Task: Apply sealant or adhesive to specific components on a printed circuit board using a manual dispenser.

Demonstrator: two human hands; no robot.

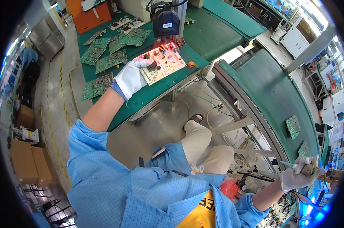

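Note:
My left hand [130, 79], in a white glove, closes on the left edge of a circuit board [162, 64] on the green tabletop. The board's parts face up, and reddish light falls on it from a black scanner-like unit [166, 21] just above. Far off to the right, my right hand [299, 174], also gloved, is closed beside the curved green conveyor. A thin light-blue stick [286, 163] and a dull greenish lump [308, 170] show at its fingers; their kind is unclear. Nearest to that hand on the belt lies a small circuit board [303, 149].
Several green circuit boards [110, 62] lie spread on the table left of the held one. Another board [293, 127] rests on the conveyor belt [272, 81]. An orange box [89, 18] stands at the far left. Cables hang between table and conveyor frame [232, 102].

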